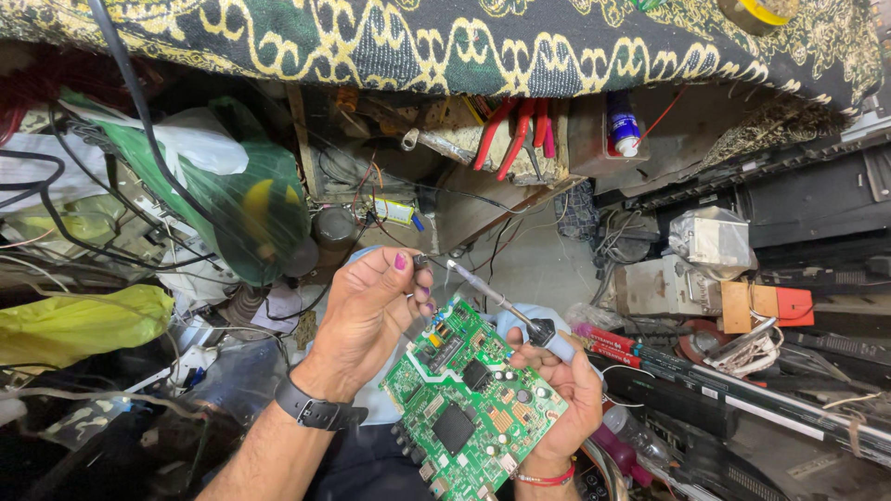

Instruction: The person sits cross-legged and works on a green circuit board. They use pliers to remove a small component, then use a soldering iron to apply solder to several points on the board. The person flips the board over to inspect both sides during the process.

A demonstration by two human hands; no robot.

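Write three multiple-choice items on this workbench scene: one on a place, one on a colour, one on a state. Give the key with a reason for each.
1. Where does the green circuit board lie?
A. between the two hands, on the lap
B. on the patterned cloth
C. inside the green bag

2. What colour are the plier handles that hang under the cloth?
A. blue
B. red
C. yellow

3. What is the right hand doing?
A. resting empty
B. gripping the soldering iron
C. holding a bottle

Key: A, the board sits low between the left hand and the right; B, the handles are red; B, the fingers close round the iron's handle, its tip pointing toward the left fingertips.
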